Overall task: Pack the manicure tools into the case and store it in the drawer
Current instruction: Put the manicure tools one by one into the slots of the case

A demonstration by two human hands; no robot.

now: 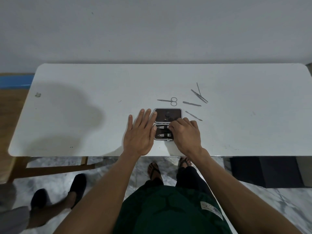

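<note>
hands at open case point(168, 124) on table point(84, 98): left hand point(139, 132) spread flat steadying, right hand point(184, 134) grip pinching upper clipper point(163, 127) into place; scissors point(170, 101) likely next.

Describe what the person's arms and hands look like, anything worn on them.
Both arms are bare from above the elbow down: no sleeves reach them in view. The left hand and right hand wear no gloves, and no rings, watch or bracelets are visible. Nails look short and unpainted.
</note>
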